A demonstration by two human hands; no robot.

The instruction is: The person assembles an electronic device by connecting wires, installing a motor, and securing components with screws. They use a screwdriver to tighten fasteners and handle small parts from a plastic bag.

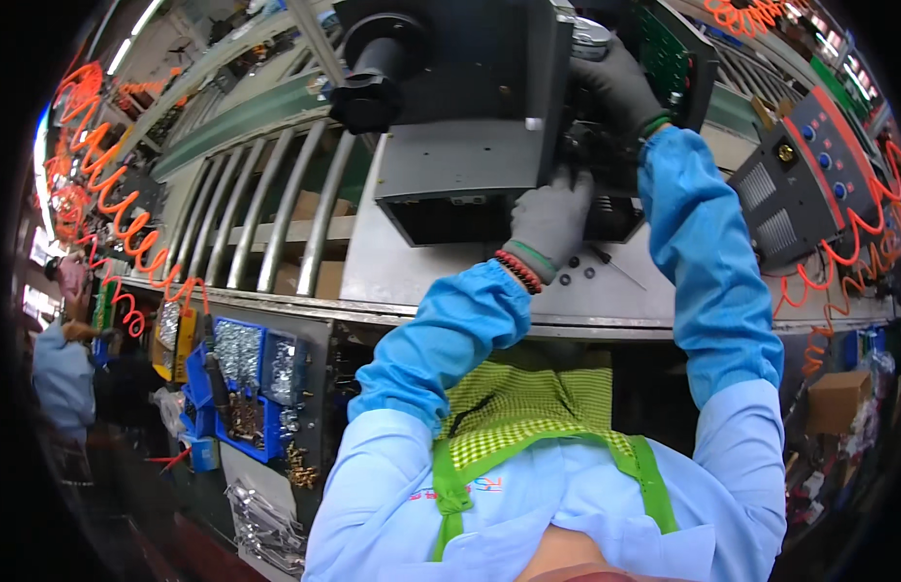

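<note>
In front of me stands a dark metal machine housing [460, 157] with an open-fronted lower compartment. My left hand [552, 221], in a grey glove, reaches to its inner right part; the fingers point forward, slightly apart, with nothing visible in them, and their tips are against the dark interior. Farther in, my right hand [620, 89], in a darker glove, curls at a round silver metal part [591, 37]; its fingertips are partly hidden. A green circuit board [667, 48] is on the panel to its right. A black knobbed spool holder [373, 82] juts from the housing's left side.
Small black washers [590, 274] and a thin screwdriver [620, 267] lie on the pale worktop [392, 276]. A roller conveyor [266, 209] runs left. Right is a grey control box [790, 179]. Orange coiled hoses [130, 228] hang left; blue bins [239, 354] hold screws. A co-worker's sleeve [63, 373] shows far left.
</note>
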